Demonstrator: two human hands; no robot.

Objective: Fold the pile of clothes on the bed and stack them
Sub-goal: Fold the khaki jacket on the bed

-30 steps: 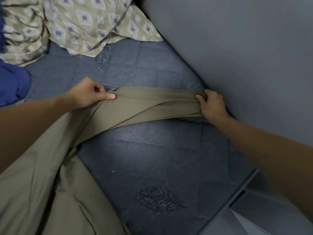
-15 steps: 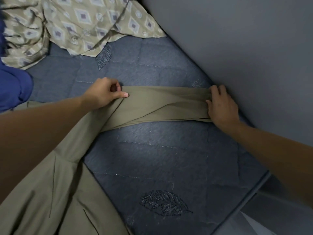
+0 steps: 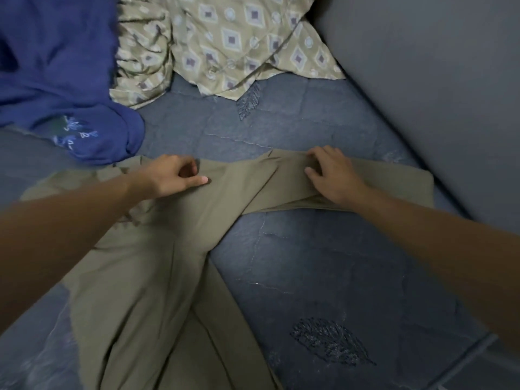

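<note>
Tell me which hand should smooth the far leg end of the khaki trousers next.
Right, probably. The right hand already rests on that leg of the khaki trousers, nearest its end by the grey wall. The left hand sits farther back, near the blue garment.

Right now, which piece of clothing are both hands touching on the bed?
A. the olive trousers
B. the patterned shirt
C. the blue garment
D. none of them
A: the left hand and the right hand both rest on the olive trousers; the blue garment and the patterned shirt lie untouched farther away.
</note>
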